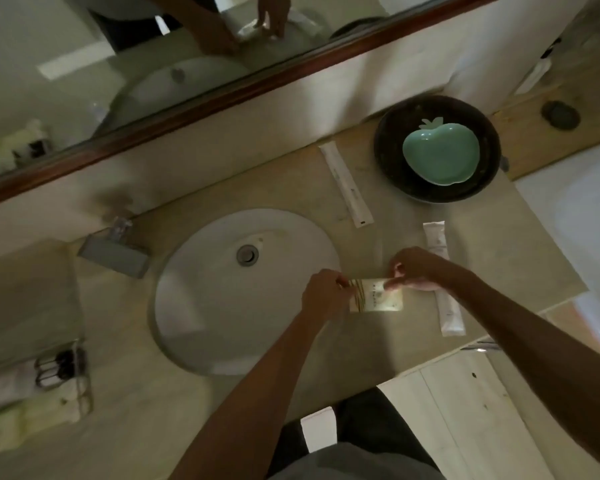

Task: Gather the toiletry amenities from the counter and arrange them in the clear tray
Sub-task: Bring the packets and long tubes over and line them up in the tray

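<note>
A small cream packet (378, 299) with green lines lies on the counter just right of the sink. My left hand (324, 294) pinches its left edge and my right hand (413, 270) pinches its upper right corner. A long white sachet (445, 306) lies under my right wrist, partly hidden. Another long white sachet (346, 185) lies farther back, left of the dark bowl. I cannot make out a clear tray in this blurred view.
A round white sink (222, 323) fills the counter's middle. A dark bowl (395, 168) holding a teal apple-shaped dish (440, 154) stands at the back right. A wire rack (66, 368) with towels sits at the left. A mirror (118, 64) runs along the back.
</note>
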`<state>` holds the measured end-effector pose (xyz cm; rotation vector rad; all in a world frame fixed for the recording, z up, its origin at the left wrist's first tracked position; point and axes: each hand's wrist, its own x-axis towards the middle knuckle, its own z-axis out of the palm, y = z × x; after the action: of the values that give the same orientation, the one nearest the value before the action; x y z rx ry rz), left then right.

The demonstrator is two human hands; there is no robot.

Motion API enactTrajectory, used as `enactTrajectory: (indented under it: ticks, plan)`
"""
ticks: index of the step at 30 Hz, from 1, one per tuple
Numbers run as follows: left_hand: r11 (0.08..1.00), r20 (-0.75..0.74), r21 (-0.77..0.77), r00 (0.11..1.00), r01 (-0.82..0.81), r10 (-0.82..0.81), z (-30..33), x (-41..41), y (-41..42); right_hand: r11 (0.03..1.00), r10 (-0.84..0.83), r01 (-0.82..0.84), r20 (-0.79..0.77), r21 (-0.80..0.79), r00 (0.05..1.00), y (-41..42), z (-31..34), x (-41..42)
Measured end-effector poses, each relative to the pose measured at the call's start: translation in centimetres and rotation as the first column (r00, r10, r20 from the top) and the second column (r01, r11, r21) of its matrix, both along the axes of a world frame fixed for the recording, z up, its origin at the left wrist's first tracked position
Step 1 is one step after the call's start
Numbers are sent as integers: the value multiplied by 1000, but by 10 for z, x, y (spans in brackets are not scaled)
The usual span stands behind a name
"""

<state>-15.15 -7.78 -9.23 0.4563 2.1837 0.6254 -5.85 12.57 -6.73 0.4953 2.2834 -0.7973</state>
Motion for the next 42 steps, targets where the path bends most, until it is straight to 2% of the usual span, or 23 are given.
enactTrajectory:
  ticks: [4, 7, 10, 13, 16, 21, 27, 34, 37, 39, 42]
  plan:
    - [987, 45, 75, 990, -140, 137, 21, -9, -86, 990, -50, 48, -15, -136, 999, -66, 10, -19]
    - [939, 32, 137, 949, -315, 314, 43, -27, -182, 948, -137, 108, -78, -298, 987, -152, 20, -52]
    - [829, 20, 184, 845, -528, 534, 62, -45, -286, 879, -260, 187, -112, -439, 959, -258, 34, -86]
    - [726, -15, 188, 737, -661, 675, 77, -64, -393, 828, -340, 236, -122, -508, 932, -375, 43, -122]
    - [658, -73, 190, 658, -729, 750, 81, -82, -477, 813, -384, 271, -125, -515, 915, -467, 42, -149]
    - [569, -121, 119, 557, -814, 822, 62, -117, -582, 905, -283, 214, -144, -366, 948, -588, 29, -190]
    - [608, -172, 59, 592, -792, 788, 31, -141, -611, 982, -177, 148, -297, -116, 938, -636, 16, -208]
    - [681, -362, -109, 667, -724, 651, 23, -150, -605, 990, -140, 134, -326, -42, 935, -645, 7, -212]
    - [696, -478, -65, 635, -715, 607, 39, -144, -591, 980, -197, 182, -380, -76, 904, -627, 15, -206]
    - [740, -517, -11, 637, -672, 571, 51, -137, -564, 968, -252, 234, -411, -95, 876, -597, 22, -195]
    - [832, -473, 68, 716, -551, 513, 60, -119, -495, 922, -376, 375, -474, -102, 796, -527, 34, -165]
